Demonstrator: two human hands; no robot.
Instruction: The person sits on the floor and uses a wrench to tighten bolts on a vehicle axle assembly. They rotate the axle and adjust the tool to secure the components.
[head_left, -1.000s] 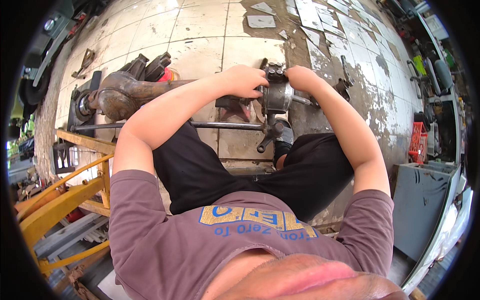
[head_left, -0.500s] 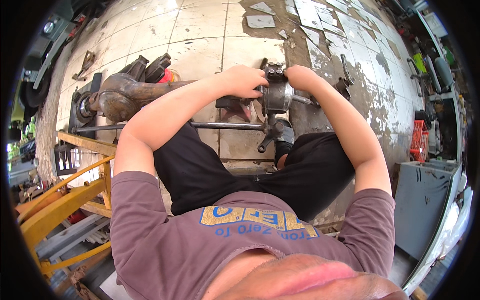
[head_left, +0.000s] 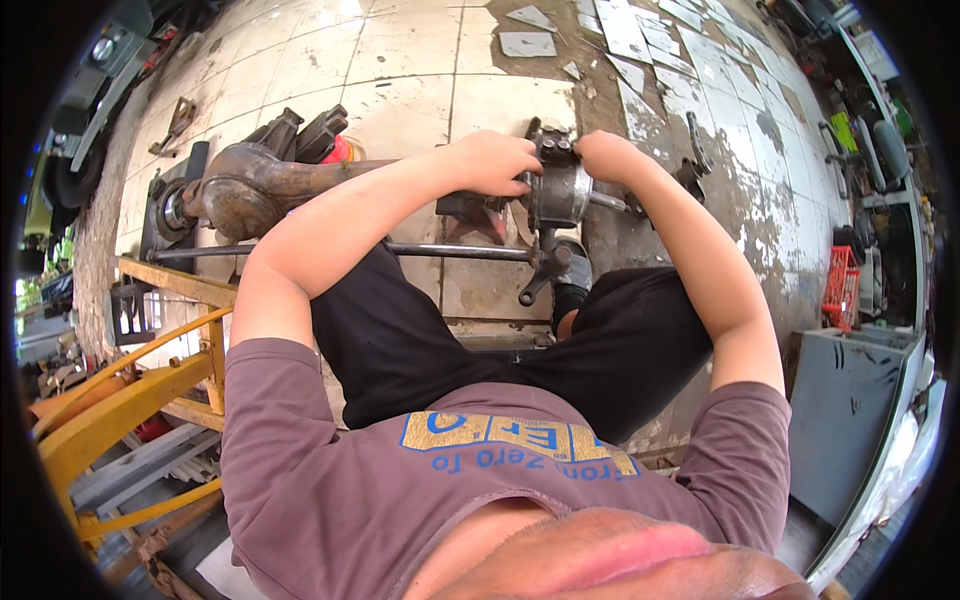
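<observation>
A rusty vehicle axle (head_left: 345, 177) with a round bulging housing lies across the floor before me. At its right end sits a round, grey metal steering knuckle (head_left: 565, 195) with bolt heads on its top. My left hand (head_left: 500, 163) rests against the knuckle's left edge, its fingers bent round the rim. At the upper right of the knuckle is my right hand (head_left: 607, 157), closed, its fingertips beside the bolts; what they pinch is hidden. A steel tie rod (head_left: 455, 252) runs nearer to me, below the axle, to an arm under the knuckle.
Yellow metal framework (head_left: 130, 405) stands at the left. A grey metal cabinet (head_left: 850, 420) and a red plastic crate (head_left: 840, 285) are on the right. Dark metal stands (head_left: 300, 135) sit behind the axle. Broken tiles (head_left: 527, 44) lie on the far floor.
The view has shifted very slightly. Both hands stay at the knuckle, with hardly any visible movement of the fingers.
</observation>
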